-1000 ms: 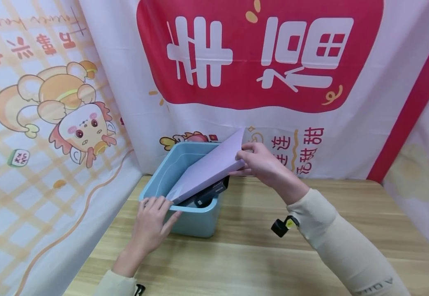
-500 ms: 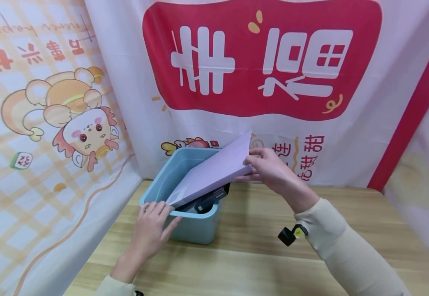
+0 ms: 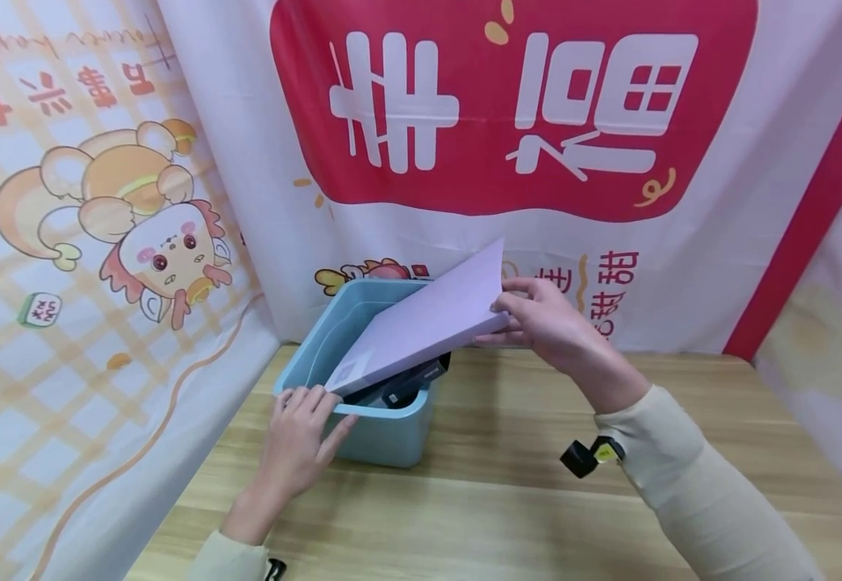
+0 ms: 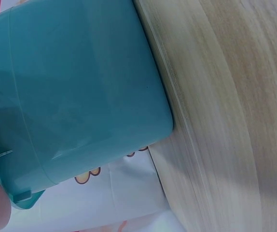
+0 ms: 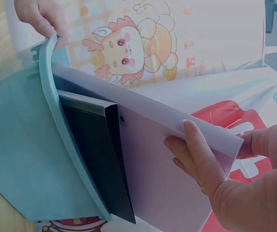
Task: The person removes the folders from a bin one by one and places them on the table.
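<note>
Right hand point(image 3: 559, 327) pinches the lilac folder point(image 3: 421, 319), slanting up out of the bin point(image 3: 385, 440); left hand point(image 3: 296, 436) grips the rim point(image 3: 385, 411). Right wrist view catches fingers point(image 5: 201, 154) against the underside, which the head view hides. Wooden table point(image 3: 537, 500), printed cloth point(image 3: 399, 234) behind.

A cloth-screened nook in a room whose kind is unclear: a wood-grain desk point(image 3: 508, 484), lettered red-and-white cloth point(image 3: 489, 181) far, checked cartoon cloth point(image 3: 80, 298) left.

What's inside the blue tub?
A lilac folder leans out of the tub, its upper end held by the right hand. Underneath it, a black folder pokes out too. The bottom is hidden, so I can't tell what else is there.
</note>
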Action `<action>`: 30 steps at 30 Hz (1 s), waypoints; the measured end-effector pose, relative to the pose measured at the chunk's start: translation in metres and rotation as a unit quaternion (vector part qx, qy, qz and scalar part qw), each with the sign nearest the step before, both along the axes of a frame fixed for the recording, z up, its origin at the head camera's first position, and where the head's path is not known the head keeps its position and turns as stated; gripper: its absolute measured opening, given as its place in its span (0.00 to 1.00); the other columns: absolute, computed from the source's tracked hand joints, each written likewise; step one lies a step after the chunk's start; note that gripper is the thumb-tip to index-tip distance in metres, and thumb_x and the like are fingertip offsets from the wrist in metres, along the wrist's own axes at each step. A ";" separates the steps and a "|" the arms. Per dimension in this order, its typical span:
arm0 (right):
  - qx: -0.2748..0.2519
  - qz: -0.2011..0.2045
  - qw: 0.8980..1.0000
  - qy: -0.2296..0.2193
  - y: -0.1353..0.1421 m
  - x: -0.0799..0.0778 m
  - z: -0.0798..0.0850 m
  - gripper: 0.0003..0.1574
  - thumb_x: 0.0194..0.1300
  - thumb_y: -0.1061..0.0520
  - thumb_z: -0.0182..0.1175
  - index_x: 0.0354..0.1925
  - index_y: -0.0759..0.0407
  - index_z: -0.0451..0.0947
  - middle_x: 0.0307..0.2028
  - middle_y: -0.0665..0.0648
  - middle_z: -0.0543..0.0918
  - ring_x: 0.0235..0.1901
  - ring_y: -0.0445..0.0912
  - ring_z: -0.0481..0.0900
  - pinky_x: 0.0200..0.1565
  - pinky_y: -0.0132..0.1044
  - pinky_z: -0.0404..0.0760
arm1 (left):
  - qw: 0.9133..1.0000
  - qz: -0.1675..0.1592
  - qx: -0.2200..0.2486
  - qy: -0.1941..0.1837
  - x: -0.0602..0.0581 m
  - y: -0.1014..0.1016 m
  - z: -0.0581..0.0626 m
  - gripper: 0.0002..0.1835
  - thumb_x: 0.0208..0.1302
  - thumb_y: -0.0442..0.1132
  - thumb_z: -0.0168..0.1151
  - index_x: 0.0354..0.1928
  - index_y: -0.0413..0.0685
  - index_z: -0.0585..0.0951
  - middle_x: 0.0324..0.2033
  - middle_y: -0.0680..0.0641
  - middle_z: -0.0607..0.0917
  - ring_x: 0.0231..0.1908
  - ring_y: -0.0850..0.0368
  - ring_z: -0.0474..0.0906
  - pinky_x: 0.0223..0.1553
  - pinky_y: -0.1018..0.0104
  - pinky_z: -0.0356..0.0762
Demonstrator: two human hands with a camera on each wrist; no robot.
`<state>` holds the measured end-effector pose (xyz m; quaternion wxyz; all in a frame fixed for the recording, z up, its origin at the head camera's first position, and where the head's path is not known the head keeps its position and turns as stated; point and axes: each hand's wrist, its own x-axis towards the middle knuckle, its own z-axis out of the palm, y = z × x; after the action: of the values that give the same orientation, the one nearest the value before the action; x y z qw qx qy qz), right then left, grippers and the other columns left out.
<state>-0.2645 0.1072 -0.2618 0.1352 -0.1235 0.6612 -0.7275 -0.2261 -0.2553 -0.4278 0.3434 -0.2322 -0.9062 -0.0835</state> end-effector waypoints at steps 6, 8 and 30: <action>-0.019 0.008 1.000 0.003 0.005 0.001 0.002 0.31 0.69 0.64 0.48 0.68 0.64 0.53 0.58 0.66 0.66 0.53 0.59 0.75 0.45 0.50 0.78 | 1.000 0.000 0.005 -0.002 0.000 0.000 0.001 0.17 0.64 0.59 0.53 0.38 0.54 0.76 0.32 0.55 0.74 0.36 0.55 0.69 0.50 0.50 0.60; -0.023 0.009 1.000 0.007 0.006 0.002 0.002 0.31 0.70 0.64 0.47 0.68 0.65 0.54 0.59 0.66 0.66 0.54 0.60 0.74 0.45 0.51 0.78 | 1.000 0.000 0.005 -0.003 0.000 0.000 0.001 0.17 0.64 0.59 0.53 0.38 0.54 0.76 0.33 0.55 0.74 0.36 0.55 0.69 0.50 0.50 0.60; -0.025 -0.018 0.999 0.025 0.040 0.008 -0.009 0.32 0.69 0.62 0.50 0.69 0.58 0.55 0.62 0.60 0.63 0.56 0.58 0.73 0.47 0.53 0.75 | 1.000 0.007 0.004 -0.017 -0.002 0.001 -0.001 0.17 0.65 0.59 0.52 0.39 0.55 0.77 0.31 0.56 0.72 0.37 0.56 0.68 0.52 0.49 0.60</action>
<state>-0.2568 0.1476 -0.2712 0.1026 -0.1330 0.6484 -0.7426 -0.2283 -0.2547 -0.4286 0.3295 -0.2226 -0.9133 -0.0886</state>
